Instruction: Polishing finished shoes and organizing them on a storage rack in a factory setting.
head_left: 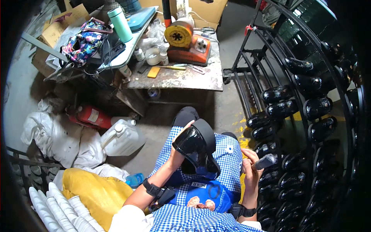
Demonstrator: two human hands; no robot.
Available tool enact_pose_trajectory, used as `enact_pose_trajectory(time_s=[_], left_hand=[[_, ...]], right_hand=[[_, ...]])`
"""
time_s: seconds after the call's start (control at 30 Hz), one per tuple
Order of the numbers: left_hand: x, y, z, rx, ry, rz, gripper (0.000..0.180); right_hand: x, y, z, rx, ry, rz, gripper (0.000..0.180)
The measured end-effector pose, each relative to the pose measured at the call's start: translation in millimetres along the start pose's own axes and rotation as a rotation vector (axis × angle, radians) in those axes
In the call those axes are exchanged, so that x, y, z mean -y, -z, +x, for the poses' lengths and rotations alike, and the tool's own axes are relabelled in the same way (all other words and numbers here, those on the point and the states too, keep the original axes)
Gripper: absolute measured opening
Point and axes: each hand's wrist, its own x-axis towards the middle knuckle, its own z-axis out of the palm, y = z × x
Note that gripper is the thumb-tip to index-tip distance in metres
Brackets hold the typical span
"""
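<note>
A glossy black shoe (192, 147) with a matte dark sole is held over my lap, sole edge turned up and to the right. My left hand (178, 154) is wrapped round its left side. To the right of it, apart from the shoe, my right hand (251, 169) is closed round a dark grey, rounded cylindrical tool (265, 162); its exact kind is not clear. Under both hands spreads a blue-checked apron (230, 149) with a solid blue pocket area. Dark straps sit on both wrists.
A rack (247, 83) with many glossy black shoes (279, 94) stands close on the right. Ahead is a worn workbench (174, 79) bearing an orange machine (189, 53). Left lie a white jug (123, 138), a red cylinder (94, 117), white sacks (58, 135) and yellow cloth (94, 195).
</note>
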Motion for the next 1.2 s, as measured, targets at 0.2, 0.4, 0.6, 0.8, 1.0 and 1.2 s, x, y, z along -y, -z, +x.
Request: enact_pose_trajectory(time_s=[0.2, 0.4, 0.6, 0.8, 1.0, 1.2], left_hand=[[18.9, -0.1, 4.0, -0.289, 0.403, -0.411, 0.03], [29.0, -6.1, 6.1, -0.346, 0.485, -0.819, 0.022], [31.7, -15.7, 4.6, -0.348, 0.546, -0.847, 0.022], [35.6, -24.3, 2.1, -0.419, 0.469, -0.777, 0.022], [93.5, -23.5, -5.4, -0.385, 0.227, -0.401, 0.023], [90.5, -16.5, -10.1, -0.229, 0.065, 0.422, 0.028]], right_hand=[[-16.3, -4.2, -10.5, 0.129, -0.011, -0.104, 0.03], [-17.3, 2.6, -11.7, 0.194, 0.032, -0.242, 0.038], [-19.5, 10.0, -14.2, 0.15, -0.039, -0.122, 0.034], [-8.1, 13.6, -11.9, 0.062, -0.102, -0.183, 0.03], [-13.0, 22.4, -14.7, 0.167, 0.092, -0.521, 0.032], [-3.1, 26.4, -24.9, 0.237, 0.072, -0.726, 0.031]])
